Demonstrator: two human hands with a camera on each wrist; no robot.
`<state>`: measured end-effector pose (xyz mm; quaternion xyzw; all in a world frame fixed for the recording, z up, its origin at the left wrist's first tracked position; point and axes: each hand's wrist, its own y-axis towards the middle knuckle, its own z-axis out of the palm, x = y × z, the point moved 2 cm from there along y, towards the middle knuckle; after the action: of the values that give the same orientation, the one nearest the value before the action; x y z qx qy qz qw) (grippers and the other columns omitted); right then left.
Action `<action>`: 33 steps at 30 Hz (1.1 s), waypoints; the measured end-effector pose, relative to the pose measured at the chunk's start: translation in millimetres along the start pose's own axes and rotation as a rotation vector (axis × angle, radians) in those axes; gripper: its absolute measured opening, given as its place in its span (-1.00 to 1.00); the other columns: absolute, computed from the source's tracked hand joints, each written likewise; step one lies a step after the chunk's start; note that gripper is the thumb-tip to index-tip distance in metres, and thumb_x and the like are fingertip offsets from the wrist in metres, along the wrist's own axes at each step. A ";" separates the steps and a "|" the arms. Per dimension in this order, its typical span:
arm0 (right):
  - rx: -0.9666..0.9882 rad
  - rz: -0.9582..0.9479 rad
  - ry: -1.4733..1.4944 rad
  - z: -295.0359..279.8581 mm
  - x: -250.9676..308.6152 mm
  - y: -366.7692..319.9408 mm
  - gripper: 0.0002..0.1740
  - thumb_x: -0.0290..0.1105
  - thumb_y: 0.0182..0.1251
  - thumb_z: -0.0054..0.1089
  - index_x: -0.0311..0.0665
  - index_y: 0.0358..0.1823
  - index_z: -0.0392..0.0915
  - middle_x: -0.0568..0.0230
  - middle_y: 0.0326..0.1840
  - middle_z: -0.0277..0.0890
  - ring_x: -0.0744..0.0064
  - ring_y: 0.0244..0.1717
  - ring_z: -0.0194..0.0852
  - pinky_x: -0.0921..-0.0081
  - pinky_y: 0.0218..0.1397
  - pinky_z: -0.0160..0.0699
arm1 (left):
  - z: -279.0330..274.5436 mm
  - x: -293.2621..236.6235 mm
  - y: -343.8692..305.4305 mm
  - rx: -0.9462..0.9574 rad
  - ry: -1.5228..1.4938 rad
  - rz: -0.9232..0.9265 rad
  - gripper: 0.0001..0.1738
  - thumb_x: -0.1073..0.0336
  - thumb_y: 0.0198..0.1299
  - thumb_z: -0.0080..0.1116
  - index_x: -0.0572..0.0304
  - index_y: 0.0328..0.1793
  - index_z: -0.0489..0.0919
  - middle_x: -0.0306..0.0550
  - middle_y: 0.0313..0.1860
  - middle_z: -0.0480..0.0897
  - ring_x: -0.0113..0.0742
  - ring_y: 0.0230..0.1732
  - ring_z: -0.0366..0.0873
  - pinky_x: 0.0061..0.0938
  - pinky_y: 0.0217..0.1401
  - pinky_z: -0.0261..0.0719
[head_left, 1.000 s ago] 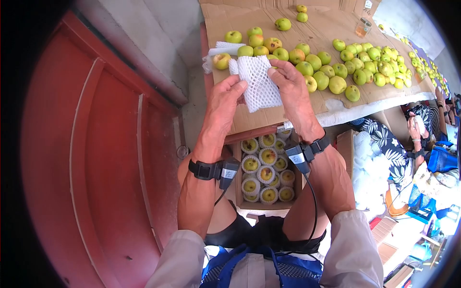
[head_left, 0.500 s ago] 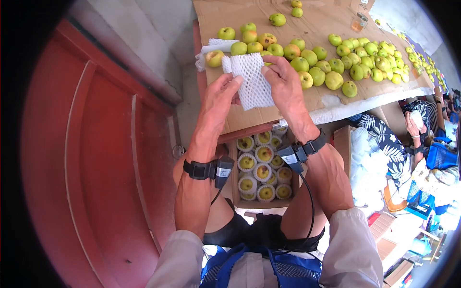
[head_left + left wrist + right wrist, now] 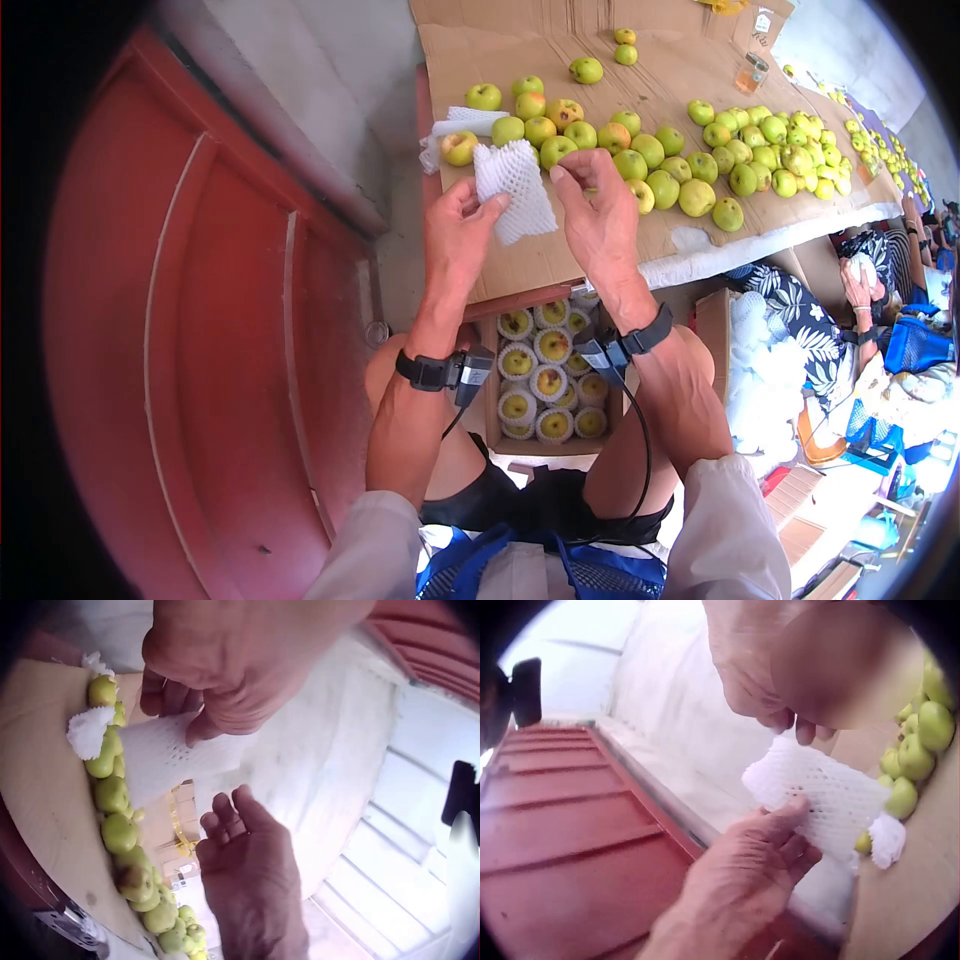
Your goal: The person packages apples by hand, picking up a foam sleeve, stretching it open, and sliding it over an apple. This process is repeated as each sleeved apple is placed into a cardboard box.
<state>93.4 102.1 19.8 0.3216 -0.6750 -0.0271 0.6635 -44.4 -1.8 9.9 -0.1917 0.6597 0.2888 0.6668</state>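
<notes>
A white foam net sleeve (image 3: 515, 195), flattened, hangs above the cardboard-covered table (image 3: 520, 265). My left hand (image 3: 460, 238) pinches its left side between thumb and fingers; the left wrist view shows the thumb lying on the mesh (image 3: 176, 754). Beside the sleeve's right edge is my right hand (image 3: 602, 218), fingers loosely bent and apart from it in the head view. Behind the sleeve lie green apples (image 3: 557, 150), some with reddish or brown patches. One yellowish apple (image 3: 459, 148) sits just left of the sleeve.
More foam sleeves (image 3: 470, 122) lie at the table's left end. Below the table edge, a carton (image 3: 545, 447) contains apples in foam nets. A large apple pile (image 3: 770, 140) and a glass (image 3: 751, 73) are farther right. A red door (image 3: 200, 350) stands left; another person's hand (image 3: 858, 285) shows at right.
My right hand has let go of the sleeve's right side and moved slightly away. The sleeve now hangs from my left hand alone, tilted and narrower.
</notes>
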 end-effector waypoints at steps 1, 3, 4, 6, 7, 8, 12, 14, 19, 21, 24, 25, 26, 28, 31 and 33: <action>0.025 0.049 0.041 -1.7 5.2 -0.3 -0.72 -0.30 0.52 0.27 -0.40 0.02 0.56 0.21 -0.21 0.70 0.48 -0.18 0.64 0.44 -0.06 0.63 | -0.6 -1.6 0.1 -0.048 0.082 0.069 -0.73 0.49 0.36 0.30 0.39 0.15 0.68 -0.17 -0.07 0.79 -0.50 -0.08 0.69 -0.51 0.00 0.63; 0.131 0.153 0.184 1.4 8.8 -1.3 -0.71 -0.24 0.53 0.28 -0.37 -0.02 0.58 0.27 -0.23 0.69 0.53 -0.22 0.61 0.50 -0.12 0.57 | 0.8 -3.4 -1.0 -0.087 0.160 0.139 -0.73 0.53 0.36 0.29 0.40 0.15 0.68 -0.16 -0.06 0.79 -0.49 -0.06 0.70 -0.51 0.02 0.64; 0.239 0.260 0.330 3.5 11.1 -2.7 -0.69 -0.19 0.53 0.29 -0.34 -0.06 0.60 0.32 -0.25 0.68 0.58 -0.25 0.58 0.56 -0.19 0.51 | 1.3 -4.4 -2.3 -0.112 0.190 0.160 -0.73 0.54 0.35 0.29 0.38 0.16 0.68 -0.18 -0.05 0.78 -0.52 -0.05 0.68 -0.54 0.05 0.63; 0.258 0.346 0.389 -2.4 23.8 -3.8 -0.67 -0.13 0.54 0.27 -0.30 -0.06 0.60 0.36 -0.24 0.66 0.61 -0.27 0.55 0.60 -0.24 0.44 | 1.9 -7.4 -6.4 -0.131 0.226 0.182 -0.72 0.56 0.35 0.29 0.37 0.17 0.68 -0.20 -0.04 0.76 -0.55 -0.03 0.65 -0.57 0.07 0.61; 0.289 0.433 0.444 -3.0 27.5 -4.6 -0.66 -0.08 0.55 0.26 -0.25 -0.06 0.60 0.39 -0.23 0.65 0.64 -0.29 0.53 0.64 -0.29 0.36 | 2.3 -10.9 -9.3 -0.132 0.305 0.237 -0.72 0.58 0.35 0.27 0.34 0.17 0.69 -0.23 -0.04 0.76 -0.55 -0.03 0.65 -0.57 0.08 0.61; 0.288 0.433 0.446 -3.5 27.0 -4.8 -0.66 -0.08 0.55 0.26 -0.25 -0.06 0.60 0.39 -0.23 0.65 0.64 -0.29 0.53 0.64 -0.29 0.36 | 2.6 -13.1 -10.9 -0.137 0.384 0.291 -0.71 0.60 0.34 0.26 0.30 0.16 0.70 -0.25 -0.04 0.76 -0.55 -0.03 0.65 -0.58 0.09 0.60; 0.323 0.514 0.509 -4.3 23.8 -6.8 -0.66 -0.06 0.55 0.23 -0.20 -0.02 0.59 0.39 -0.16 0.66 0.64 -0.26 0.57 0.68 -0.32 0.28 | 3.8 -9.6 -9.9 -0.155 0.370 0.356 -0.69 0.65 0.33 0.22 0.28 0.15 0.71 -0.28 -0.04 0.75 -0.56 -0.04 0.64 -0.58 0.09 0.59; 0.332 0.526 0.518 -4.9 20.2 -7.3 -0.68 -0.09 0.55 0.23 -0.20 -0.01 0.58 0.38 -0.15 0.67 0.63 -0.26 0.58 0.67 -0.32 0.28 | 3.9 -9.8 -9.8 -0.161 0.384 0.358 -0.68 0.68 0.34 0.18 0.29 0.15 0.71 -0.27 -0.02 0.76 -0.55 -0.02 0.64 -0.59 0.10 0.59; 0.385 0.610 0.511 -6.1 12.0 -9.7 -0.82 -0.27 0.52 0.20 -0.17 -0.01 0.60 0.36 -0.15 0.68 0.63 -0.27 0.63 0.68 -0.39 0.23 | -0.5 -5.9 -7.3 -0.205 0.346 0.482 -0.65 0.64 0.24 0.26 0.15 0.11 0.74 -0.05 -0.11 0.80 -0.37 -0.11 0.73 -0.41 0.02 0.65; 0.382 0.610 0.493 -6.9 7.8 -10.8 -0.82 -0.28 0.51 0.20 -0.18 -0.01 0.60 0.36 -0.15 0.68 0.62 -0.26 0.63 0.68 -0.39 0.24 | 1.4 -8.2 -9.2 -0.204 0.312 0.482 -0.64 0.65 0.23 0.25 0.14 0.11 0.74 -0.04 -0.10 0.80 -0.34 -0.08 0.74 -0.40 0.03 0.65; 0.375 0.587 0.482 -5.4 6.6 -11.3 -0.81 -0.28 0.51 0.20 -0.18 0.01 0.59 0.36 -0.14 0.68 0.61 -0.24 0.64 0.67 -0.39 0.25 | 2.1 -9.8 -11.7 -0.202 0.336 0.445 -0.61 0.69 0.21 0.23 0.15 0.11 0.73 -0.02 -0.07 0.80 -0.26 -0.06 0.76 -0.36 0.04 0.67; 0.361 0.573 0.490 -5.0 7.7 -10.7 -0.80 -0.27 0.51 0.21 -0.18 0.03 0.58 0.37 -0.13 0.68 0.61 -0.23 0.65 0.67 -0.38 0.25 | 3.0 -7.6 -11.9 -0.210 0.385 0.457 -0.60 0.70 0.21 0.22 0.15 0.10 0.72 -0.02 -0.06 0.79 -0.23 -0.05 0.76 -0.35 0.04 0.67; 0.363 0.572 0.490 -5.9 9.6 -10.3 -0.80 -0.27 0.51 0.21 -0.18 0.03 0.58 0.37 -0.13 0.68 0.61 -0.23 0.65 0.67 -0.38 0.25 | 3.9 -6.3 -12.1 -0.220 0.433 0.470 -0.59 0.72 0.20 0.21 0.15 0.10 0.72 -0.01 -0.05 0.79 -0.20 -0.03 0.77 -0.34 0.05 0.67; 0.411 0.609 0.661 -7.5 17.6 -9.6 -0.76 -0.26 0.51 0.22 -0.19 0.07 0.55 0.37 -0.10 0.68 0.59 -0.21 0.66 0.66 -0.37 0.28 | 5.7 -8.5 -12.7 -0.226 0.460 0.493 -0.60 0.71 0.20 0.21 0.17 0.10 0.71 0.00 -0.04 0.79 -0.17 -0.03 0.77 -0.33 0.05 0.67; 0.446 0.647 0.766 -8.1 12.1 -8.7 -0.72 -0.25 0.53 0.21 -0.19 0.14 0.54 0.37 -0.06 0.67 0.56 -0.20 0.66 0.63 -0.35 0.30 | 7.3 -13.5 -14.9 -0.232 0.521 0.561 -0.61 0.71 0.18 0.21 0.20 0.08 0.70 0.02 -0.02 0.78 -0.10 -0.01 0.77 -0.30 0.06 0.68; 0.463 0.642 0.720 -8.5 11.0 -9.5 -0.70 -0.26 0.54 0.20 -0.20 0.17 0.54 0.37 -0.05 0.67 0.55 -0.19 0.66 0.62 -0.35 0.31 | 8.8 -16.8 -15.3 -0.236 0.552 0.611 -0.61 0.72 0.16 0.21 0.22 0.08 0.70 0.03 -0.02 0.78 -0.05 0.00 0.76 -0.28 0.08 0.68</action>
<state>105.9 92.7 26.1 0.2258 -0.4574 0.4389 0.7397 -27.3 -10.1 25.0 -0.1325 0.8022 0.4844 0.3229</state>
